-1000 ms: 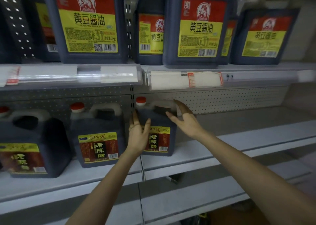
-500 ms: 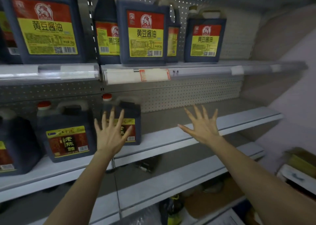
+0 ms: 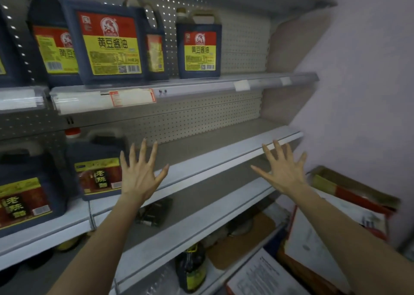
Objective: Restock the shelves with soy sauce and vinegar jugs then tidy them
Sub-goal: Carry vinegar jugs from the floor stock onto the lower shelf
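Note:
Several dark soy sauce jugs with red and yellow labels stand on the upper shelf (image 3: 201,85); the nearest soy sauce jug (image 3: 109,46) is at the front, and one more soy sauce jug (image 3: 199,48) stands apart to its right. Dark vinegar jugs sit on the middle shelf (image 3: 224,158) at the left, the rightmost vinegar jug (image 3: 96,167) with a red cap. My left hand (image 3: 140,173) hovers with fingers spread just right of that jug, holding nothing. My right hand (image 3: 282,171) is spread in the air before the shelf's right end, also holding nothing.
A lower shelf (image 3: 201,225) carries a small dark object (image 3: 154,212). A dark bottle (image 3: 190,268) stands near the floor below. Open cardboard boxes (image 3: 349,196) and papers (image 3: 264,274) lie at the lower right. A wall (image 3: 358,82) closes the right side.
Both hands have let go of the rightmost vinegar jug, spread their fingers and drawn back from the shelf. The view has swung to the right, bringing the boxes into sight.

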`<state>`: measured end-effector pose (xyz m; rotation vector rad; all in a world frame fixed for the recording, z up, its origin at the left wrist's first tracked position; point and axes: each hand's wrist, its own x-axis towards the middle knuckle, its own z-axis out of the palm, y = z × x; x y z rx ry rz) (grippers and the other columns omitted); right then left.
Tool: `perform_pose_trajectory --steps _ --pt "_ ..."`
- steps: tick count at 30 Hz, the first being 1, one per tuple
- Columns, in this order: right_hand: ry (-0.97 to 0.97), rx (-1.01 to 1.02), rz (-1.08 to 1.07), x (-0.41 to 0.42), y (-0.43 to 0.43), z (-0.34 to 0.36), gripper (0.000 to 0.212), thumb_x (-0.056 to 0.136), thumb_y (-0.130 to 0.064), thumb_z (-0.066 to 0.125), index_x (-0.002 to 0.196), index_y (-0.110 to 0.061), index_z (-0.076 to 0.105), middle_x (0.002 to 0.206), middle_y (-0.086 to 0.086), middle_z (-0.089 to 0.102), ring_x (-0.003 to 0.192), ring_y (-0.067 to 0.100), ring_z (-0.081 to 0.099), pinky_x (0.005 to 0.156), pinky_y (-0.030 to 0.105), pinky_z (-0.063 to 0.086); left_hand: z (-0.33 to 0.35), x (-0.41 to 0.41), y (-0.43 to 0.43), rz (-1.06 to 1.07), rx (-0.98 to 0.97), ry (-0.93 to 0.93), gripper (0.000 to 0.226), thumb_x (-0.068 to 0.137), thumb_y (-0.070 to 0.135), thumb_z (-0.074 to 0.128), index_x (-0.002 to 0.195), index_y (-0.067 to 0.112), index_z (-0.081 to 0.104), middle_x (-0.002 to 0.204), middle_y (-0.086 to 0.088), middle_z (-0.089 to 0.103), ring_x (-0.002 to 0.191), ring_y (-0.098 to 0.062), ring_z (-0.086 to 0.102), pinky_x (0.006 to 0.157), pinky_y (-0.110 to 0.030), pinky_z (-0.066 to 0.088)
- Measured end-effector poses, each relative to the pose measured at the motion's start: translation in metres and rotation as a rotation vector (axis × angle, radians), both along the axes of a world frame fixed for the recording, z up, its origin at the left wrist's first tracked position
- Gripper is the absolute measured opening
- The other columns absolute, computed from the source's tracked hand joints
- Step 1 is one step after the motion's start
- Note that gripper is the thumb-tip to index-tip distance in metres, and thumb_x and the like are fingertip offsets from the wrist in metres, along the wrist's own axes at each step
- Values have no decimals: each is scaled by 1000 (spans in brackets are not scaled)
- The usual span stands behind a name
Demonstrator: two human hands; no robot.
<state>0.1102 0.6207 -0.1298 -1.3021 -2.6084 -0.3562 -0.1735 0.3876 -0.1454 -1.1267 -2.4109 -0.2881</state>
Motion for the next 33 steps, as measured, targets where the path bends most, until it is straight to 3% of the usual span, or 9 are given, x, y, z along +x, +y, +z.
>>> perform_pose_trajectory --steps 3,8,10,13,15,20,24,30,33 --pt "-34 3 -62 34 4 -5 91 72 -83 -4 149 -34 -11 159 3 -13 145 32 -3 108 68 6 -7 24 35 -93 -13 -39 93 79 74 -4 153 20 14 159 -14 11 145 -40 11 114 -57 2" --pt "-8 -12 -209 82 12 -14 102 61 -83 -16 149 -34 -7 159 2 -10 145 32 -1 107 67 5 -17 51 90 -256 -86 1 86 89 69 3 146 14 37 146 -21 40 133 -47 37 104 -65 26" --pt "6 -11 -270 98 8 -18 100 63 -82 -16 150 -34 -4 159 1 -9 145 32 0 108 66 6 -17 59 110 -322 -105 17 86 89 69 1 147 15 34 147 -20 39 134 -46 36 105 -65 24" --pt "14 -31 -375 125 -2 -30 82 82 -78 6 150 -33 -3 159 1 -10 145 32 0 108 66 3 -19 70 136 -441 -130 13 90 87 71 -3 149 15 30 150 -20 35 135 -46 33 107 -64 21" --pt "16 -49 -464 145 -13 -39 82 82 -77 13 150 -34 -4 159 1 -10 146 32 -1 109 67 2 -23 82 153 -525 -137 15 89 87 71 0 148 13 32 148 -23 36 133 -48 34 105 -66 21" --pt "29 -93 -702 200 -49 -51 83 82 -78 14 150 -34 -5 159 2 -10 146 32 -4 108 67 -2 -30 129 189 -704 -114 58 85 83 67 6 152 17 13 157 -19 17 143 -42 16 112 -60 6" --pt "33 -84 -844 237 -87 -60 84 82 -78 15 150 -34 -3 159 1 -7 146 32 -1 108 68 0 -41 171 208 -839 -149 81 75 95 61 20 152 20 -5 160 -14 -1 146 -36 -1 114 -56 -3" --pt "49 -128 -1023 278 -149 -87 82 82 -78 15 150 -35 -1 159 -1 -8 146 30 -2 108 67 2 -72 228 208 -1059 -210 49 75 95 59 27 153 19 4 160 -14 6 146 -37 4 114 -56 -3" --pt "61 -164 -1079 295 -175 -107 82 81 -78 14 150 -35 1 159 0 -7 146 31 -1 108 67 2 -89 257 204 -1127 -267 25 75 95 59 26 153 20 -3 160 -13 1 146 -36 0 114 -56 -4"
